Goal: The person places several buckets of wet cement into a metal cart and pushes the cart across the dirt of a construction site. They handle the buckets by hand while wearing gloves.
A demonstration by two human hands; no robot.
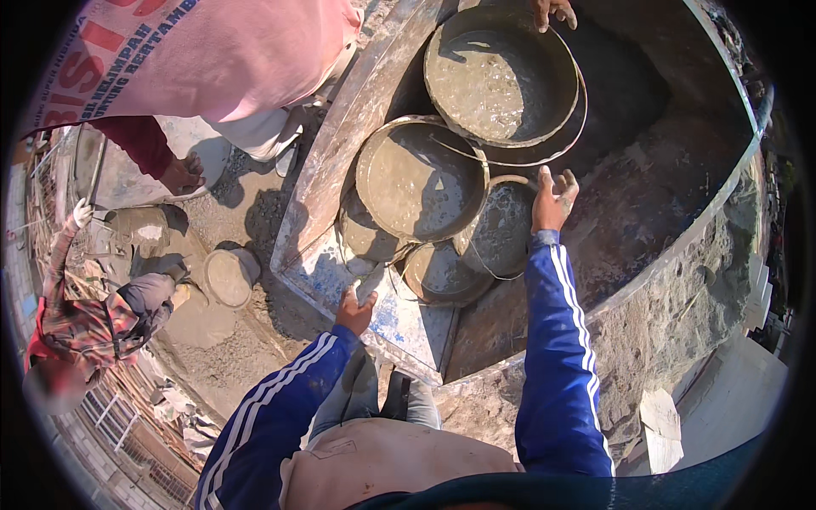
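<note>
Left hand [355, 312] and right hand [554, 202] hung near buckets [554, 89], fingers apart (a reaching step, seemingly); gripping required closing them.

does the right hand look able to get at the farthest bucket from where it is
Probably yes: the right hand looks empty, just short of the farthest bucket, and only a thin handle seems to lie between. Another person's hand is by the far side, out of the way.
</note>
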